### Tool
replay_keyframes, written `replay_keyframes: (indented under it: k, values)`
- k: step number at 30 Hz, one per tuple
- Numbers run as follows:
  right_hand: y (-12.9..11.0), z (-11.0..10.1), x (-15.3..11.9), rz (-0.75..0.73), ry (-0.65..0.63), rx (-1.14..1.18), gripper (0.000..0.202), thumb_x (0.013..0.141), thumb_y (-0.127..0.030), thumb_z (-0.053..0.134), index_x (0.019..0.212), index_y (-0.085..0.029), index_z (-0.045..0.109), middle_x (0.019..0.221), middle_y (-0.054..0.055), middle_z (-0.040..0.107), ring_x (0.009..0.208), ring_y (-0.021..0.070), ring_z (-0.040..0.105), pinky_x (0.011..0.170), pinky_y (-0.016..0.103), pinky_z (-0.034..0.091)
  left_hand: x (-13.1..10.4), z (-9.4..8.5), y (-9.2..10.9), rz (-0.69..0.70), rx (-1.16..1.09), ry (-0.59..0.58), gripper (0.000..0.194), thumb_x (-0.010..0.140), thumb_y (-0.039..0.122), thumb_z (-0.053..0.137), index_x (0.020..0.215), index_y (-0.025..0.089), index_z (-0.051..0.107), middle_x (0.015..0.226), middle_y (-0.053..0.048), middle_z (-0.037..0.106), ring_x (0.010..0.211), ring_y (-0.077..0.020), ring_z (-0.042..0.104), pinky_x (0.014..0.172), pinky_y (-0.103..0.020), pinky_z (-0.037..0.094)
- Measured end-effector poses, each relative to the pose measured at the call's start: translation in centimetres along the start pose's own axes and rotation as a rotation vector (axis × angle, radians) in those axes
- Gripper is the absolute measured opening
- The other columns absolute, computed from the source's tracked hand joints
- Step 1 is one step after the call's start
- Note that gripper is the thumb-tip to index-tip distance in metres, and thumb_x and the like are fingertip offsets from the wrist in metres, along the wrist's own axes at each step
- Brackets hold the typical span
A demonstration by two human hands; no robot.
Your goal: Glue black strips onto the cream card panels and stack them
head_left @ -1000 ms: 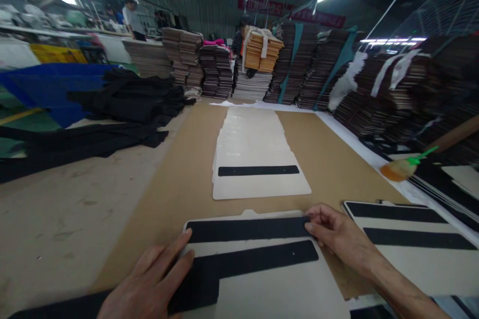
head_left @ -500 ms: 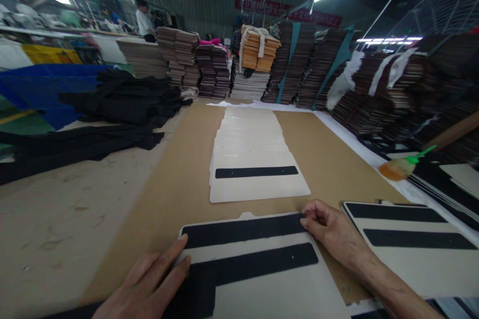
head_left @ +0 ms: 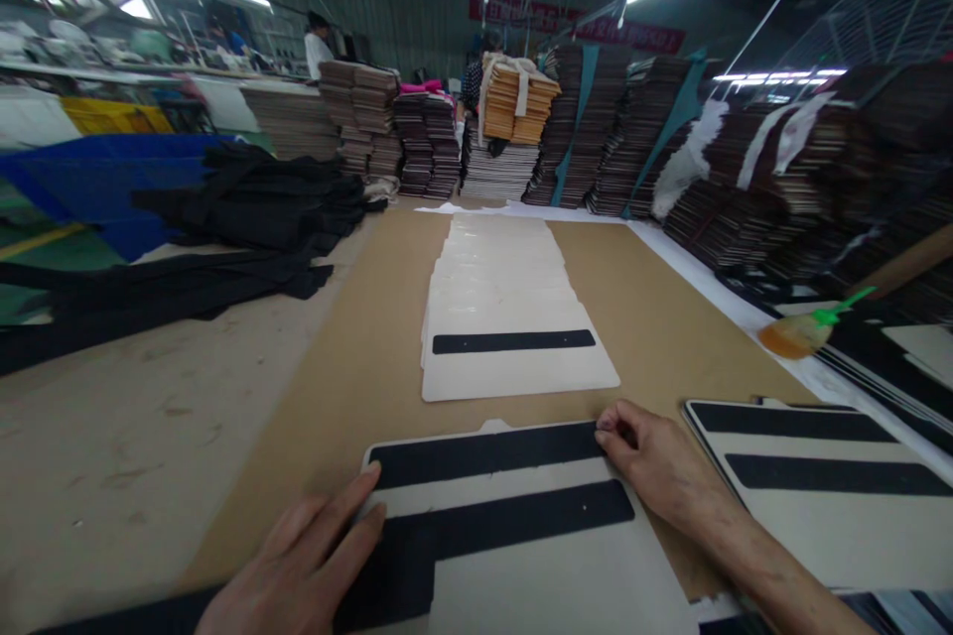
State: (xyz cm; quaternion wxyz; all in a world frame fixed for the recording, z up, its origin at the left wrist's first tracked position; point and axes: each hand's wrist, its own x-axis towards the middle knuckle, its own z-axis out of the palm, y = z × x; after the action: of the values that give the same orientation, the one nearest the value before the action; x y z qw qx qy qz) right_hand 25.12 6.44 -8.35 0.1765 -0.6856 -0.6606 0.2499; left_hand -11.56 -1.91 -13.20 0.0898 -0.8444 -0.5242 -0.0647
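Note:
A pale board (head_left: 551,580) lies in front of me, with a black strip (head_left: 483,453) along its far edge and a second black strip (head_left: 532,521) below that. My left hand (head_left: 305,551) rests with fingers apart, fingertips on the left ends of the strips. At the far right corner, my right hand (head_left: 644,446) pinches the end of the upper strip between thumb and fingers. Black material lies under and beside my left hand. Beyond the board is an overlapping row of pale boards (head_left: 506,293); the nearest bears one black strip (head_left: 513,341).
On the right lie more boards with two black strips (head_left: 834,526) and a brush with a green part (head_left: 793,332). Black strips (head_left: 260,193) are heaped at the left near a blue container (head_left: 96,174). Tall stacks (head_left: 585,124) stand behind. A person (head_left: 317,45) is in the background.
The view has shifted slightly. Both hands keep nearly the same places on the board, my right hand still at the upper strip's end. The person in the background appears farther right.

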Motion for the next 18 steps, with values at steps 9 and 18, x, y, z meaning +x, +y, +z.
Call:
replay_keyframes:
  k: [9, 18]
  values:
    - [-1.9, 1.1, -1.8, -0.417, -0.02, -0.694, 0.058, 0.07, 0.011, 0.036, 0.114, -0.017, 0.061, 0.097, 0.009, 0.063, 0.082, 0.0219, 0.064, 0.07, 0.033, 0.052, 3.9, -5.6, 3.5, -0.122, 0.005, -0.303, 0.082, 0.068, 0.006, 0.048, 0.147, 0.022, 0.036, 0.141, -0.012, 0.051, 0.124, -0.031, 0.049, 0.102, -0.048, 0.045]
    - [-4.8, 3.2, -3.3, -0.635, 0.049, -1.131, 0.089, 0.073, 0.003, 0.048, 0.147, -0.043, 0.031, 0.07, 0.008, 0.062, 0.055, 0.022, 0.058, 0.047, 0.029, 0.044, 6.5, -6.8, 5.3, -0.093, 0.088, -0.351, 0.08, 0.075, -0.006, 0.033, 0.146, 0.03, 0.035, 0.118, -0.017, 0.058, 0.102, -0.0305, 0.062, 0.077, -0.045, 0.057]
